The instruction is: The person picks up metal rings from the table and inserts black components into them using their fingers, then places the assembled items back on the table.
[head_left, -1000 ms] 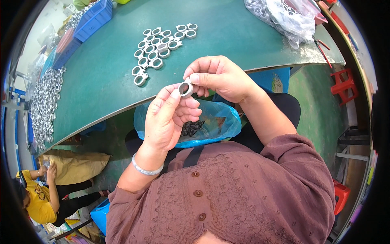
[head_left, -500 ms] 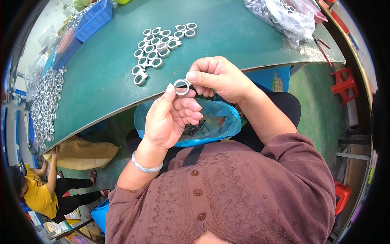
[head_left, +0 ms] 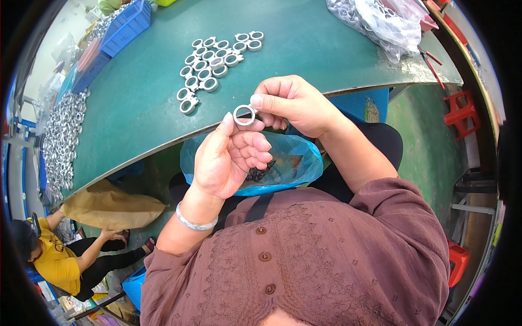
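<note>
Holding a small silver-grey metal ring (head_left: 244, 114) up over the lap, just off the near edge of the green-topped work table (head_left: 304, 49), the person pinches it between both hands so that its open bore faces the head camera, a pose that seems meant for looking through or around the ring. The right hand (head_left: 296, 103) closes thumb and forefinger on the ring's rim at its 3 o'clock side, the other fingers curled in behind, while the left hand (head_left: 228, 160) comes up from 7 o'clock with its forefinger tip against the rim at about 8 o'clock and its remaining fingers loosely folded; whether the left thumb also bears on the ring cannot be told. A pale bangle (head_left: 196, 221) sits on the left wrist. Directly beneath the hands, at 6 o'clock from the ring, an open blue plastic bag (head_left: 293, 163) rests on the lap with dark small parts in it, placed where anything let go would fall into it. On the table at 11 o'clock from the ring lies a cluster of similar grey metal rings (head_left: 209, 62), laid flat and touching one another within easy reach. At 1 o'clock, a clear plastic bag of metal parts (head_left: 380, 24) sits near the table's far right edge. At 9 o'clock, a heap of shiny metal rings (head_left: 60, 141) runs along the table's left side, and blue plastic crates (head_left: 122, 24) stand at its far left. Another person in a yellow top (head_left: 57, 261) sits on the floor at 8 o'clock beside a brown paper sack (head_left: 109, 205).
</note>
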Action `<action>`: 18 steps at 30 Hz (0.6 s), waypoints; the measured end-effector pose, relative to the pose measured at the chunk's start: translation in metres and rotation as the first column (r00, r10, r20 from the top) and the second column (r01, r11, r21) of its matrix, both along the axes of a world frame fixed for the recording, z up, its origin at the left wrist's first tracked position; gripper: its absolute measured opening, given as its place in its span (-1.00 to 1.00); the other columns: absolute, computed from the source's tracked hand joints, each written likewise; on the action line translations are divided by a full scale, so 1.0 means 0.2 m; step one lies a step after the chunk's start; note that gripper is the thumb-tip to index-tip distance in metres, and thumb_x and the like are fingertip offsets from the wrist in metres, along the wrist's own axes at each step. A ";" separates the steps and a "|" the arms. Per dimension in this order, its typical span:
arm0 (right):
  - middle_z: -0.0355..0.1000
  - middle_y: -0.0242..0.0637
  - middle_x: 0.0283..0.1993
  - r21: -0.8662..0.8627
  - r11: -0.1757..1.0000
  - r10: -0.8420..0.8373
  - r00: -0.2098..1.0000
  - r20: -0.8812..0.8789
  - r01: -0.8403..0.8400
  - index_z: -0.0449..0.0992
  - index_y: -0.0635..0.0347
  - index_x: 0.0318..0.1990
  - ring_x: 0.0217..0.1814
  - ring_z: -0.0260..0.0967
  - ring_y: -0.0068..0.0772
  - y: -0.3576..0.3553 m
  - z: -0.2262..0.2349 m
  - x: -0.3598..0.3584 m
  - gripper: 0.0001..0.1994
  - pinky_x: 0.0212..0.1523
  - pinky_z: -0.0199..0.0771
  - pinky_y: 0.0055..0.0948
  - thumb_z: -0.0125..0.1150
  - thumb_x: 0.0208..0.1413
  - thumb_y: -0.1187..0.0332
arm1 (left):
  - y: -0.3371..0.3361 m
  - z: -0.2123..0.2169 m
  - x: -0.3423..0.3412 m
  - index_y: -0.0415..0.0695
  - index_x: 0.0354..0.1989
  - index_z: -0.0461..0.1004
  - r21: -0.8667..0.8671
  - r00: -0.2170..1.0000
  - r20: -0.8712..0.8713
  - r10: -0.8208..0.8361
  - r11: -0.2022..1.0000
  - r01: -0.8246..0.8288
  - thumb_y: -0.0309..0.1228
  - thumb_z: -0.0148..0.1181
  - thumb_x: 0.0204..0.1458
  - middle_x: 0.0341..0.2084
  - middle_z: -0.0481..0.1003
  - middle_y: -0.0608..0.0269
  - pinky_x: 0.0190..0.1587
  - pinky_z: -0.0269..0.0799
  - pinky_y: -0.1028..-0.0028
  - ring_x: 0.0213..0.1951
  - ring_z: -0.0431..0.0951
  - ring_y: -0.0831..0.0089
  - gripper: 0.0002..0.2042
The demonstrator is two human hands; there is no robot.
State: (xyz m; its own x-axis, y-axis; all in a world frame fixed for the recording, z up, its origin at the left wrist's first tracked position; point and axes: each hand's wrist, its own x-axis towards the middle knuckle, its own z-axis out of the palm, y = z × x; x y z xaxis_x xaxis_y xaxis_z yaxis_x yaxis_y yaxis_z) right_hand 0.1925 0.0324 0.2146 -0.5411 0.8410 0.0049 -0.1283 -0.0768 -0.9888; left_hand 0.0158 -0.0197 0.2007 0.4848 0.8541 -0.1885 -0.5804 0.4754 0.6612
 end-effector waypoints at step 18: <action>0.38 -0.47 -0.52 0.029 0.998 0.058 0.997 -0.044 -0.056 0.47 0.26 -0.24 -0.58 0.20 -0.76 0.02 -0.03 0.02 -0.82 -0.54 0.23 -0.77 0.04 0.04 0.39 | -0.02 0.01 0.06 -0.22 -0.19 0.33 0.189 0.953 -0.175 0.247 0.958 -0.214 -0.48 0.02 0.03 -0.37 0.48 0.15 -0.29 0.48 0.53 -0.36 0.54 0.43 -0.82</action>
State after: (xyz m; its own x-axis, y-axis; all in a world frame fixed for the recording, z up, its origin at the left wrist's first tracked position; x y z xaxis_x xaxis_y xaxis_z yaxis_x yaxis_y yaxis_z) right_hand 0.1963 0.0372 0.2096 -0.5868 0.8080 0.0528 -0.1686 -0.0581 -0.9840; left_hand 0.0274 -0.0244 0.2034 0.2387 0.9653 -0.1059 -0.5128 0.2179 0.8304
